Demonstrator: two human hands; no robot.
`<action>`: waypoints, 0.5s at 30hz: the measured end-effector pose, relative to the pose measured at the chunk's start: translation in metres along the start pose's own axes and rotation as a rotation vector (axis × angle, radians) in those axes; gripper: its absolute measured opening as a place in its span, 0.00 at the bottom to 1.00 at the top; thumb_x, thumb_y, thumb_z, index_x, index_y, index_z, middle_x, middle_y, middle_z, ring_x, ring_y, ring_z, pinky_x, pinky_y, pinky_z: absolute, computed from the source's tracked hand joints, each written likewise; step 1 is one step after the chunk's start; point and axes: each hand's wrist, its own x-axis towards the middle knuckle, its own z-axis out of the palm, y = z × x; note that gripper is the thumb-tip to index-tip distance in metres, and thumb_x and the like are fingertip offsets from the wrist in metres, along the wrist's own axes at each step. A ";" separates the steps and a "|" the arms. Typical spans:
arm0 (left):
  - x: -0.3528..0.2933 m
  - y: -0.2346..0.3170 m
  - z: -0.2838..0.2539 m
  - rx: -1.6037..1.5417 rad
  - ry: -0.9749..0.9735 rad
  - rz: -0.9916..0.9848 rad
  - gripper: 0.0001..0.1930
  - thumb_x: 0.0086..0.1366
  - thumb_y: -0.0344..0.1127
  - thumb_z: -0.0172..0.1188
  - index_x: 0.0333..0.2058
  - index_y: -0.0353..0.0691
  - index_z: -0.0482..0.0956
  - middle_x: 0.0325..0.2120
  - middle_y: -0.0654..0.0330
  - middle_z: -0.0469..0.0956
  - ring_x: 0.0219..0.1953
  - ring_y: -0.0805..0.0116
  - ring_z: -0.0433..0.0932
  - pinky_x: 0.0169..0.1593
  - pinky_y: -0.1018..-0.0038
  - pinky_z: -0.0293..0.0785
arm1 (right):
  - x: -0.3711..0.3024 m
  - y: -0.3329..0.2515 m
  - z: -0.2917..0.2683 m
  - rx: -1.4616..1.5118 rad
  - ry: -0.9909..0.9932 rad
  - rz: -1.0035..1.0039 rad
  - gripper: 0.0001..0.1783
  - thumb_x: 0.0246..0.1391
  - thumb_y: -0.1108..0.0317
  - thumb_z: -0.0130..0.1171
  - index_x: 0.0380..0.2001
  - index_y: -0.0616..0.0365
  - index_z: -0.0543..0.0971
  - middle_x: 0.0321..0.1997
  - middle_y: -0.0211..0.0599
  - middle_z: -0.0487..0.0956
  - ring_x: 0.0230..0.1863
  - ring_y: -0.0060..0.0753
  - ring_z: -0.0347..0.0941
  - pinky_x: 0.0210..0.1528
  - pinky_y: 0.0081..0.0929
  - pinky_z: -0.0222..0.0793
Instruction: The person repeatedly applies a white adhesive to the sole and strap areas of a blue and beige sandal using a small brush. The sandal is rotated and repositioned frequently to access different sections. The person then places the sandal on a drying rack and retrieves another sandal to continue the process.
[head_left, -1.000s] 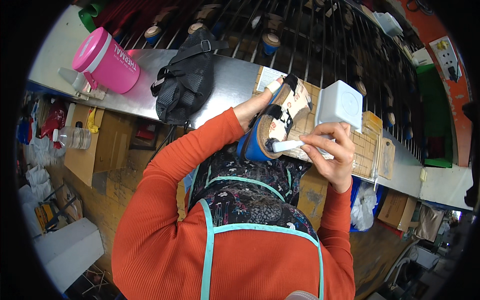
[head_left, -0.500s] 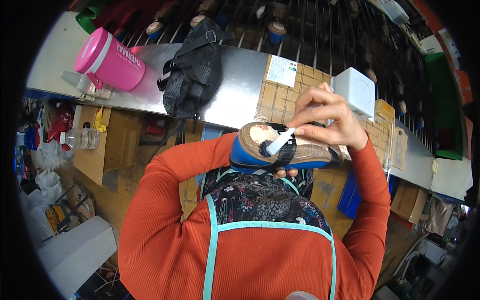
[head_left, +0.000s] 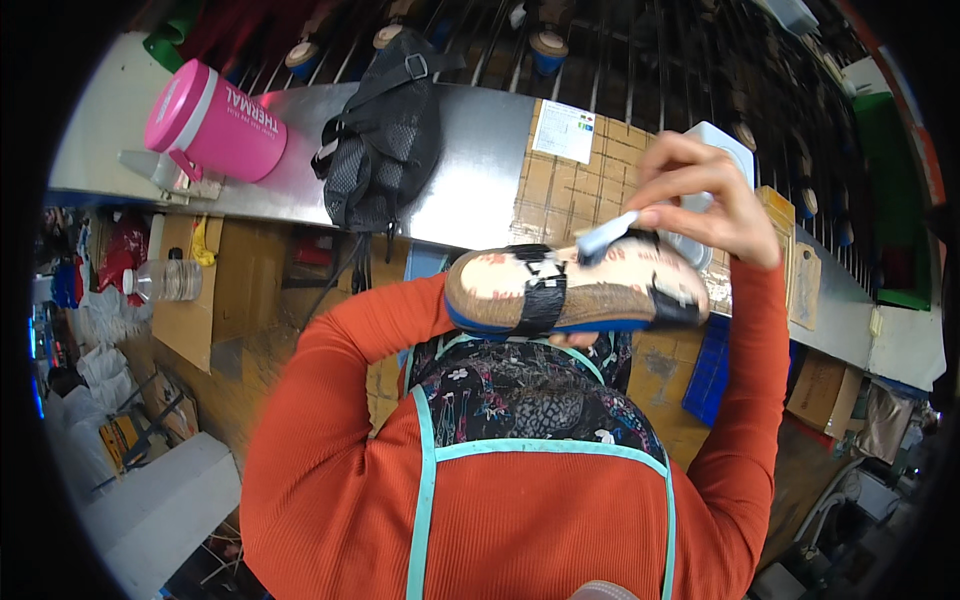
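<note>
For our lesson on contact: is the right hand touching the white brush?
Touching: the head view shows the right hand pinching the white brush between thumb and finger.

Shows a blue shoe (head_left: pixel 590 292) lengthwise across the centre of the frame, turned with its underside up and rounded at the left end. Has a cream middle with reddish print, a brown border along the side toward the bottom of the frame, and a blue strip below that. Wears black bands left of the middle and again near the right end. Shows also a pale brush (head_left: pixel 607 236), slightly blurred, slanting down leftward to the cream face; hard to tell whether touching.
</note>
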 end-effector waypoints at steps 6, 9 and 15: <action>0.010 0.051 0.052 0.401 0.486 0.589 0.45 0.64 0.71 0.40 0.66 0.39 0.54 0.57 0.40 0.66 0.54 0.50 0.73 0.50 0.58 0.75 | -0.034 -0.036 0.044 -0.960 0.652 0.115 0.12 0.43 0.66 0.70 0.35 0.43 0.85 0.32 0.24 0.77 0.25 0.20 0.65 0.44 0.27 0.48; -0.001 0.060 0.060 0.863 0.619 0.665 0.45 0.64 0.71 0.41 0.66 0.38 0.54 0.62 0.49 0.63 0.61 0.57 0.68 0.64 0.63 0.67 | -0.041 -0.041 0.086 -0.928 0.705 0.064 0.22 0.40 0.69 0.70 0.44 0.42 0.84 0.33 0.24 0.75 0.27 0.22 0.66 0.43 0.30 0.46; -0.003 0.063 0.071 0.893 0.331 0.701 0.46 0.64 0.73 0.36 0.65 0.36 0.56 0.61 0.48 0.65 0.60 0.59 0.69 0.63 0.66 0.67 | -0.052 -0.061 0.122 -0.525 0.656 0.136 0.16 0.37 0.67 0.72 0.35 0.44 0.85 0.32 0.23 0.74 0.26 0.22 0.65 0.37 0.30 0.45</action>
